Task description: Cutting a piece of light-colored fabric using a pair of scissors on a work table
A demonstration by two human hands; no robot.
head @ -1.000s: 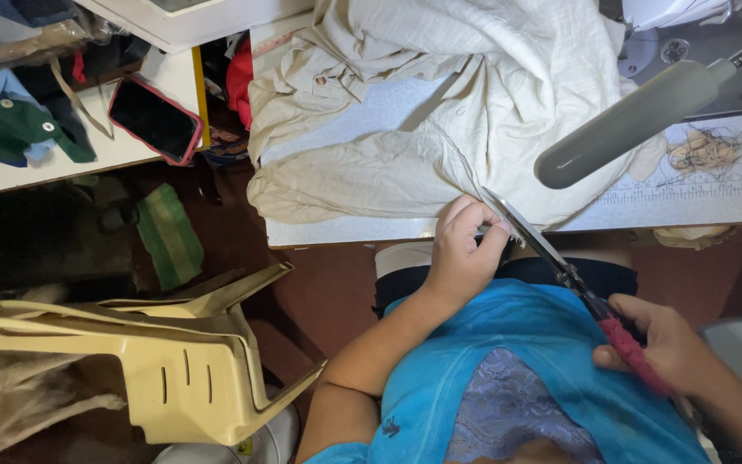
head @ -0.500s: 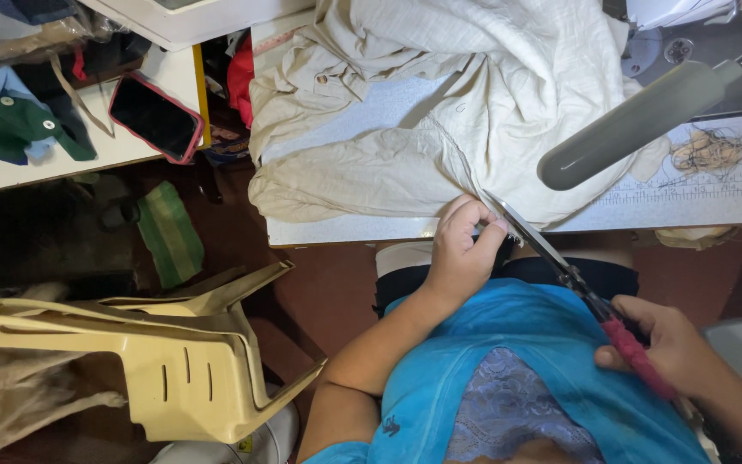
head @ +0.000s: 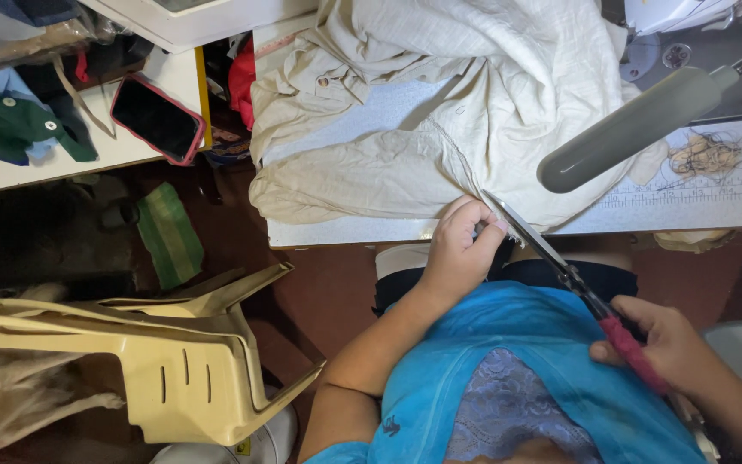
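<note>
The left hand (head: 457, 249) is curled shut, pinching the lower edge of the crumpled cream cotton garment (head: 440, 112) that spreads over the white table (head: 345, 230) just beyond its knuckles. The right hand (head: 663, 344) is closed around the red handles of long steel scissors (head: 560, 266), whose blades reach up to touch the cloth beside the left fingertips.

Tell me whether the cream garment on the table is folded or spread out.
Neither neatly: the cream garment lies bunched and creased on the table, its edge pinched by the left hand beside the scissors.
</note>
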